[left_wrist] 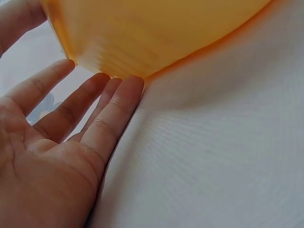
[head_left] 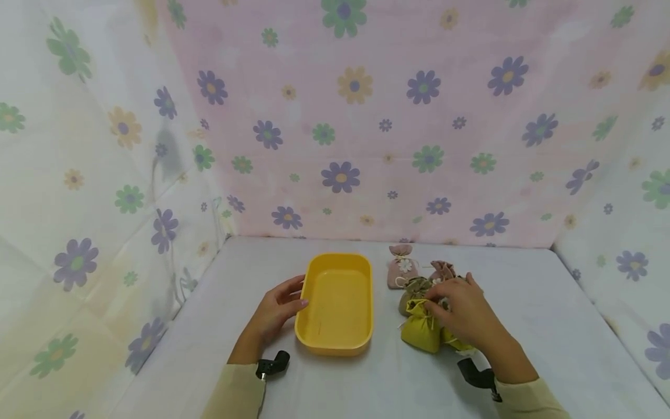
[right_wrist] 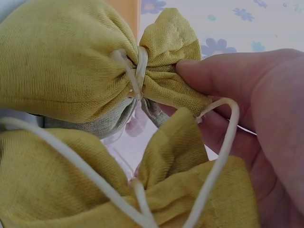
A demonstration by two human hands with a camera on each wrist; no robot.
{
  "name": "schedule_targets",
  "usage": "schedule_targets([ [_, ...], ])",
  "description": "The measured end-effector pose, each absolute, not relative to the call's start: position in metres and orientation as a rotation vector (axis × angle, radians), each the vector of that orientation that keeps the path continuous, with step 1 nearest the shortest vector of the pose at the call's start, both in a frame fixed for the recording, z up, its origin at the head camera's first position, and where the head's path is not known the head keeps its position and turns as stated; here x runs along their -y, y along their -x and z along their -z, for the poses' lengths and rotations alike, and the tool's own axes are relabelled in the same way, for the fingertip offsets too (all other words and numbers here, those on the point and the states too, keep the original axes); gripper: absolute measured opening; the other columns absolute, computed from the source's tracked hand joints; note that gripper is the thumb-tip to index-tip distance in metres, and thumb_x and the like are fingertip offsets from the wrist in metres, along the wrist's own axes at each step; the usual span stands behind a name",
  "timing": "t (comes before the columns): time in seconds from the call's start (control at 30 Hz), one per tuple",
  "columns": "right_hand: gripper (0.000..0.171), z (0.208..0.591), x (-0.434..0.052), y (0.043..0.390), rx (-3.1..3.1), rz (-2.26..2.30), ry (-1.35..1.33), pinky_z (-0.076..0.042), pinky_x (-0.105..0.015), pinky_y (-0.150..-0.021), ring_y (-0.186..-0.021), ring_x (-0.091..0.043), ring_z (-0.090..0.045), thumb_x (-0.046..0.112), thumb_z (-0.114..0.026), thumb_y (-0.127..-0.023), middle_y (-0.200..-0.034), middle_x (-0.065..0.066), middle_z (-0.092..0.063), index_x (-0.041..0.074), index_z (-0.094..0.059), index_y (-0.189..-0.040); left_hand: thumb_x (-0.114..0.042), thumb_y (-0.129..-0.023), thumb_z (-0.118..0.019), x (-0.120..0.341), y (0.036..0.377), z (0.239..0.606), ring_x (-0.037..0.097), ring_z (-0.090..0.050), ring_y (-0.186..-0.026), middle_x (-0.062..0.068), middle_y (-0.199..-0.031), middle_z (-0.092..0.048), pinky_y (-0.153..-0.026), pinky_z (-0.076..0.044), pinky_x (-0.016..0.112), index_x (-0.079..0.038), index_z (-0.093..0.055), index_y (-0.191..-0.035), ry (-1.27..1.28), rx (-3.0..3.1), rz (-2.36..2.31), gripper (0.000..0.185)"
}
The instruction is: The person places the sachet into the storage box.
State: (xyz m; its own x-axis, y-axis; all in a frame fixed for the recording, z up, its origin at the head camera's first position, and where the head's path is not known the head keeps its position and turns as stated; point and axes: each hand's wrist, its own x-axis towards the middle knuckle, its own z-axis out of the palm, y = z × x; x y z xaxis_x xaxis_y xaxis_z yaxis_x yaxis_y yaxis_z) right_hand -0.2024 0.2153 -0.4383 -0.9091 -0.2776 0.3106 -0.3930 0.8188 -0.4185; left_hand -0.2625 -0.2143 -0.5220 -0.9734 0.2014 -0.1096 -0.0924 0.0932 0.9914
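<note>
A yellow plastic tray (head_left: 335,308) lies in front of me, with nothing inside. My left hand (head_left: 274,311) holds its left side, thumb over the rim and fingertips against the outer wall (left_wrist: 142,42). To the right of the tray, my right hand (head_left: 466,308) pinches the gathered top of a yellow-green drawstring pouch (head_left: 421,336) between thumb and fingers. In the right wrist view, a cream cord ties the neck of that pouch (right_wrist: 71,57). A second yellow-green pouch (right_wrist: 42,161) lies close beside it, partly hidden by the hand in the head view.
Behind the held pouch sit an olive-brown pouch (head_left: 409,299) and a pink pouch (head_left: 442,270), partly covered. Another pink pouch (head_left: 399,278) with a white flower lies farther back. Flowered cloth walls (head_left: 340,145) border the white table (head_left: 251,262).
</note>
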Motion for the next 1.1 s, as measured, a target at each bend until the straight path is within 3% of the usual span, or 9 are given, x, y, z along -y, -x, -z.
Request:
schedule_targets([
  [0.5,0.008,0.435,-0.21,0.199,2.744,-0.784,-0.568,-0.019,-0.081,-0.114,-0.107,-0.026,-0.065,0.019,-0.08,-0.091,-0.088,0.016,-0.072,0.026,-0.078,-0.095,-0.02,-0.088,-0.082,0.217,0.262,0.521,0.026,-0.059,-0.133,0.002,-0.149,-0.057,-0.104,-0.056,0.037,-0.029,-0.058,-0.146,-0.14,-2.109,-2.007,0.064],
  [0.77,0.01,0.435,-0.206,0.195,2.697,-0.738,-0.604,-0.03,-0.073,-0.114,-0.103,-0.024,-0.066,0.018,-0.08,-0.09,-0.09,0.017,-0.073,0.027,-0.079,-0.095,-0.017,-0.09,-0.08,0.218,0.259,0.523,0.025,-0.057,-0.137,-0.001,-0.15,-0.057,-0.105,-0.056,0.037,-0.028,-0.057,-0.147,-0.182,-2.108,-2.016,0.062],
  [0.93,0.01,0.436,-0.203,0.195,2.658,-0.722,-0.621,-0.053,-0.05,-0.092,-0.091,-0.014,-0.068,0.019,-0.081,-0.09,-0.092,0.016,-0.074,0.027,-0.079,-0.096,-0.017,-0.091,-0.08,0.219,0.259,0.524,0.025,-0.057,-0.137,-0.002,-0.151,-0.057,-0.104,-0.056,0.035,-0.026,-0.057,-0.149,-0.189,-2.101,-2.025,0.063],
  [1.1,0.01,0.437,-0.201,0.194,2.635,-0.756,-0.611,-0.057,-0.028,-0.067,-0.081,-0.002,-0.067,0.019,-0.081,-0.091,-0.093,0.016,-0.074,0.027,-0.077,-0.097,-0.016,-0.092,-0.078,0.219,0.258,0.528,0.027,-0.057,-0.137,0.002,-0.152,-0.055,-0.104,-0.056,0.035,-0.024,-0.055,-0.15,-0.211,-2.109,-2.016,0.064],
])
